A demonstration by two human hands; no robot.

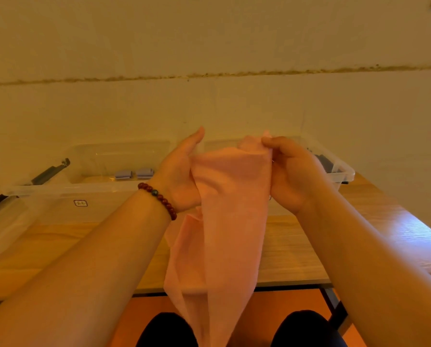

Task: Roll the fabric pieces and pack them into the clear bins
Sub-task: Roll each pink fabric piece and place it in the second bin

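Cloth (224, 221), pink and thin, hangs between both raised hands above the near edge of the wooden bench (297, 246), its lower end trailing down past the person's knees. The right hand (292, 174) has its grip pinching the top corner, thumb and curled fingers bunching the cloth there. The left hand (179, 176), with a red bead bracelet (159, 196) at the wrist, lies against the cloth's left edge with the thumb straight up. Its fingers are hidden behind the cloth, so I cannot tell how that grip stands.

Behind the hands, against the wall, a clear bin (89, 189) holds two small blue-grey rolls (123, 174) side by side. A second clear bin (344, 175) sits to the right, with something dark (324, 162) inside, possibly more fabric.
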